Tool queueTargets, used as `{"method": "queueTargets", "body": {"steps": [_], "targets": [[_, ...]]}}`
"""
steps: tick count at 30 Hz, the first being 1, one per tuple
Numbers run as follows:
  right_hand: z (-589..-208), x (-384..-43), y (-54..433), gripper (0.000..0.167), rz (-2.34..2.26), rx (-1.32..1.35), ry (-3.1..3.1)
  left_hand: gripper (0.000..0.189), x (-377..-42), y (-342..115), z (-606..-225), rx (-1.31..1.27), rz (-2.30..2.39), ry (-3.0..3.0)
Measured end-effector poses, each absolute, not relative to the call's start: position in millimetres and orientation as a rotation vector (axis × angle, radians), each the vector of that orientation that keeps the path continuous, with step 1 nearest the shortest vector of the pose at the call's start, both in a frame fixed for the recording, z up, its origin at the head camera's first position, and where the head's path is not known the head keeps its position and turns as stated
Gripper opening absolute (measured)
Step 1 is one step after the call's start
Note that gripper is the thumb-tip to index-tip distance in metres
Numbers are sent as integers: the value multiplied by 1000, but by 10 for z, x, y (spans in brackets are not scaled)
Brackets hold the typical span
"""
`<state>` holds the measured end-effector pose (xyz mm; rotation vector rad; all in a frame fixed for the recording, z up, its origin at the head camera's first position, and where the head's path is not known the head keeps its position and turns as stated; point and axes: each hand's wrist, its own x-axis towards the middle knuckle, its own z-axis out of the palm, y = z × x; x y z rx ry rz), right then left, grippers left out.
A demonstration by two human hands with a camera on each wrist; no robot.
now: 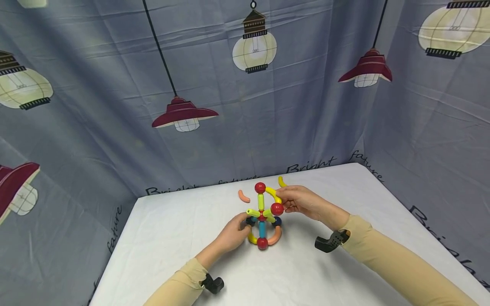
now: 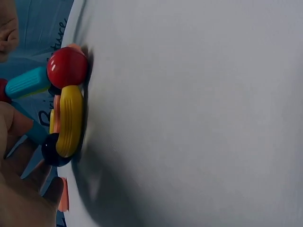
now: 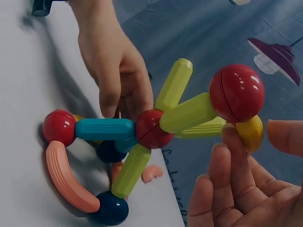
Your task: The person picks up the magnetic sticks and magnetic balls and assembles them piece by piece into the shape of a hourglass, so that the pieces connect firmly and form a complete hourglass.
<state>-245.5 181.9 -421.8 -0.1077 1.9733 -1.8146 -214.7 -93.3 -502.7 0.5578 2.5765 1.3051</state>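
A toy structure of magnetic balls and rods stands on the white table (image 1: 183, 238). Lime green rods (image 3: 187, 116) and teal rods (image 3: 105, 128) branch from its central red ball (image 3: 154, 128). Low down, a curved orange rod (image 1: 275, 236) and a curved yellow rod (image 2: 71, 120) run between a red ball (image 1: 262, 243) and dark blue balls (image 1: 277, 221). My left hand (image 1: 231, 233) holds the structure's left side by a dark blue ball (image 2: 54, 150). With thumb and fingers, my right hand (image 1: 306, 203) pinches an upper curved yellow rod (image 1: 272, 193), between the top red ball (image 1: 260, 188) and the right red ball (image 1: 277, 208).
Behind the structure lie a loose curved orange rod (image 1: 243, 196) and a loose curved yellow rod (image 1: 281, 182). A grey-blue curtain (image 1: 237, 140) printed with lamps hangs round the table's far edge and sides.
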Motion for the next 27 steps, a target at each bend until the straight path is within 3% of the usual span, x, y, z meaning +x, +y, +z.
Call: {"method": "queueTargets", "body": {"steps": [5, 21, 27], "targets": [[-4232, -2453, 1816, 48, -1814, -91, 1992, 39, -2148, -989, -5010, 614, 1190, 2651], [-4217, -2466, 1818, 71, -1864, -167, 1869, 42, -1997, -1278, -4823, 626, 1307, 2350], [-4229, -2470, 1803, 72, -1866, -169, 1860, 69, -2148, -1217, -4649, 362, 1710, 2070]]}}
